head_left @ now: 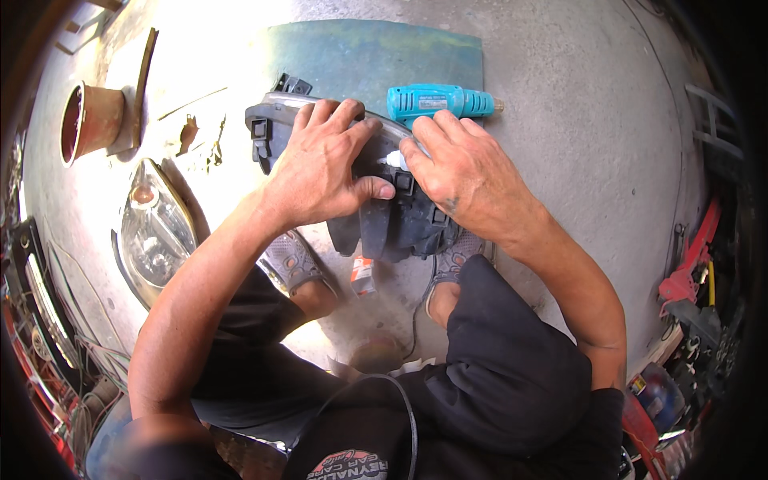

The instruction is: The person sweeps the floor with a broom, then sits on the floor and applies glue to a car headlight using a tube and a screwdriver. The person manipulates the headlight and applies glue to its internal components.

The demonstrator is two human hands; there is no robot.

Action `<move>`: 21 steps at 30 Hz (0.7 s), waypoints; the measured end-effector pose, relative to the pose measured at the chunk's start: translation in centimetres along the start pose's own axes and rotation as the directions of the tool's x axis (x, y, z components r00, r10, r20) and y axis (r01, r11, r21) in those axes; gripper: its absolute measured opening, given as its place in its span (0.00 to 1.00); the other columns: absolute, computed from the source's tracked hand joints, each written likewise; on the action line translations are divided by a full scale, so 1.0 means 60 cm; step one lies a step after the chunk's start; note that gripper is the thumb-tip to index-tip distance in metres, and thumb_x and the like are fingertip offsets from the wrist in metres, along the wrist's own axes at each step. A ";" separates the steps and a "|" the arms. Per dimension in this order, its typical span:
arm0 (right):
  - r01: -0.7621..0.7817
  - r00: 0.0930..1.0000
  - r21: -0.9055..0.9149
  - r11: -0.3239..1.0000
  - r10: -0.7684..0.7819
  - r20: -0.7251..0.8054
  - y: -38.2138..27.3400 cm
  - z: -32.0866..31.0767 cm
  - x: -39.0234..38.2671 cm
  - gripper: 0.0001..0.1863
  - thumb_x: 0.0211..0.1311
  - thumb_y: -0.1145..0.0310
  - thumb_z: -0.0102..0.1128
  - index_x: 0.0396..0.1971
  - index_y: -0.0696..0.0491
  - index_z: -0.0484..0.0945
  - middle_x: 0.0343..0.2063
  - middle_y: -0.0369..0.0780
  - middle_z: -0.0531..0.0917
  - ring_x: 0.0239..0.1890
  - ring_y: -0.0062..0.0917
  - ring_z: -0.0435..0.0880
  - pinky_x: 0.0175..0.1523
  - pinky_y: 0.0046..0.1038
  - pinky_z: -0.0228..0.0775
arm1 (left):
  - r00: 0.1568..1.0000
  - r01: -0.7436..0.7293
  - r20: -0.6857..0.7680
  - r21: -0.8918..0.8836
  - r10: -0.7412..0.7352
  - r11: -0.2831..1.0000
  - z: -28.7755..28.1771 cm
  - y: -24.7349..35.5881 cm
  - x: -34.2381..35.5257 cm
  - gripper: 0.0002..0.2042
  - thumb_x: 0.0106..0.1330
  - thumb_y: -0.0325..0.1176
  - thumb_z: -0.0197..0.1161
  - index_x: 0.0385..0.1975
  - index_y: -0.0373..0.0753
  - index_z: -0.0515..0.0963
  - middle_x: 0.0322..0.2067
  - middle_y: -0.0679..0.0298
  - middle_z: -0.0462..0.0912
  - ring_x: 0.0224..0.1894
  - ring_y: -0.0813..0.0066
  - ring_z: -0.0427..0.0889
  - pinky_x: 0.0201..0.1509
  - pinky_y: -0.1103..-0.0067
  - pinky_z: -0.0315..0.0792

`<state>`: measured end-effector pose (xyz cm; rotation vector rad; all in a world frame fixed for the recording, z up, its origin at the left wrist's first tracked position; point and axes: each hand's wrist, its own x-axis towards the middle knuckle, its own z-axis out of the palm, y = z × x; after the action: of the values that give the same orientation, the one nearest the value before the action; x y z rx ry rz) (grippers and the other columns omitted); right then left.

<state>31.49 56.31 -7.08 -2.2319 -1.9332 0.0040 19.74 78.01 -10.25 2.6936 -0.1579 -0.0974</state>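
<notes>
A black plastic headlight housing (376,224) with clips and a grey rim is held at a slant above my feet. My left hand (328,160) grips its upper left, fingers curled over the rim and thumb across the front. My right hand (468,172) is closed round a small white tube or bottle (392,160), its tip at the housing just below the rim; my fingers hide most of it. Just beyond the right hand lies a turquoise heat gun (432,102) on a greenish sheet (352,56).
A clear headlight (160,232) lies at the left, near a rusty bucket (104,120) and metal scraps (192,132). A small orange-and-white packet (362,276) is between my feet. A red floor jack (688,272) and clutter are at the right, more parts and cables (48,304) far left.
</notes>
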 end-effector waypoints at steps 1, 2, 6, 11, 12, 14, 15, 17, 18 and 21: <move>-0.001 1.000 0.000 1.000 0.001 0.000 0.000 0.001 0.000 0.12 0.63 0.73 0.66 0.45 0.61 0.84 0.38 0.40 0.78 0.47 0.32 0.81 0.46 0.34 0.76 | 1.000 0.000 -0.001 0.001 0.000 1.000 0.001 0.000 0.000 0.52 0.57 0.79 0.62 0.61 0.29 0.78 0.62 0.44 0.74 0.63 0.43 0.71 0.72 0.53 0.65; -0.001 1.000 0.001 1.000 0.001 0.000 0.000 0.001 0.000 0.12 0.62 0.73 0.66 0.45 0.61 0.84 0.38 0.40 0.78 0.47 0.32 0.81 0.46 0.33 0.76 | 1.000 -0.004 -0.018 -0.006 0.004 1.000 0.002 0.000 0.000 0.50 0.57 0.76 0.64 0.60 0.29 0.78 0.61 0.45 0.74 0.63 0.44 0.72 0.72 0.54 0.64; -0.002 1.000 0.000 1.000 0.002 0.015 0.000 0.000 -0.001 0.13 0.62 0.73 0.66 0.45 0.61 0.84 0.39 0.40 0.78 0.47 0.32 0.81 0.46 0.33 0.77 | 0.998 -0.018 -0.060 -0.012 0.017 1.000 0.005 0.001 0.000 0.46 0.56 0.71 0.70 0.58 0.29 0.79 0.58 0.46 0.76 0.62 0.46 0.73 0.71 0.55 0.64; -0.007 1.000 0.005 1.000 0.007 0.015 -0.001 0.001 -0.002 0.13 0.62 0.73 0.67 0.45 0.61 0.84 0.39 0.40 0.78 0.47 0.32 0.81 0.47 0.33 0.77 | 1.000 0.004 0.009 -0.004 -0.004 1.000 -0.001 0.001 0.001 0.52 0.58 0.79 0.62 0.61 0.28 0.78 0.63 0.44 0.73 0.64 0.43 0.71 0.73 0.54 0.64; -0.009 1.000 0.007 1.000 0.009 0.009 -0.001 0.002 -0.003 0.13 0.61 0.73 0.67 0.46 0.61 0.84 0.39 0.40 0.78 0.47 0.32 0.81 0.47 0.33 0.77 | 1.000 0.005 0.011 -0.005 -0.005 1.000 -0.001 0.000 0.001 0.52 0.58 0.79 0.62 0.61 0.28 0.78 0.63 0.44 0.73 0.64 0.43 0.71 0.73 0.54 0.64; -0.013 1.000 0.011 1.000 0.013 -0.002 0.000 0.002 -0.004 0.14 0.61 0.73 0.67 0.46 0.61 0.84 0.39 0.40 0.78 0.47 0.32 0.81 0.47 0.33 0.77 | 1.000 -0.004 -0.011 -0.007 0.004 1.000 0.000 0.001 0.001 0.50 0.57 0.76 0.64 0.60 0.29 0.78 0.61 0.45 0.74 0.63 0.44 0.72 0.72 0.54 0.64; -0.014 1.000 0.014 1.000 0.014 -0.007 0.000 0.002 -0.004 0.14 0.61 0.73 0.67 0.46 0.60 0.84 0.39 0.40 0.78 0.47 0.32 0.81 0.47 0.33 0.77 | 0.999 -0.014 -0.034 -0.010 0.014 1.000 0.003 0.001 0.001 0.48 0.57 0.74 0.66 0.59 0.29 0.79 0.60 0.46 0.75 0.63 0.45 0.72 0.71 0.55 0.64; -0.012 1.000 0.018 1.000 0.013 -0.009 0.001 0.002 -0.005 0.14 0.61 0.73 0.66 0.46 0.60 0.84 0.39 0.40 0.78 0.47 0.32 0.81 0.47 0.33 0.77 | 0.998 -0.025 -0.060 -0.008 0.024 1.000 0.004 0.000 0.001 0.46 0.57 0.71 0.69 0.59 0.29 0.79 0.58 0.46 0.76 0.62 0.46 0.73 0.71 0.56 0.64; -0.010 1.000 0.017 1.000 0.010 -0.006 0.001 0.001 -0.004 0.14 0.61 0.73 0.66 0.46 0.60 0.84 0.39 0.40 0.78 0.47 0.32 0.81 0.47 0.33 0.77 | 0.998 -0.026 -0.062 -0.005 0.026 1.000 0.004 0.000 0.001 0.46 0.57 0.71 0.69 0.59 0.29 0.79 0.58 0.46 0.76 0.62 0.46 0.73 0.71 0.56 0.64; -0.001 1.000 0.015 1.000 0.001 -0.003 0.000 0.002 -0.003 0.14 0.60 0.73 0.66 0.45 0.60 0.84 0.39 0.40 0.78 0.47 0.32 0.81 0.47 0.34 0.76 | 0.998 -0.026 -0.063 -0.003 0.025 1.000 0.005 0.000 0.001 0.46 0.57 0.71 0.69 0.59 0.29 0.79 0.58 0.46 0.76 0.62 0.46 0.73 0.71 0.56 0.64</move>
<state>31.45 56.15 -7.19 -2.2223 -1.9240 0.0152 19.78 77.89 -10.54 2.6868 -0.1726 -0.0053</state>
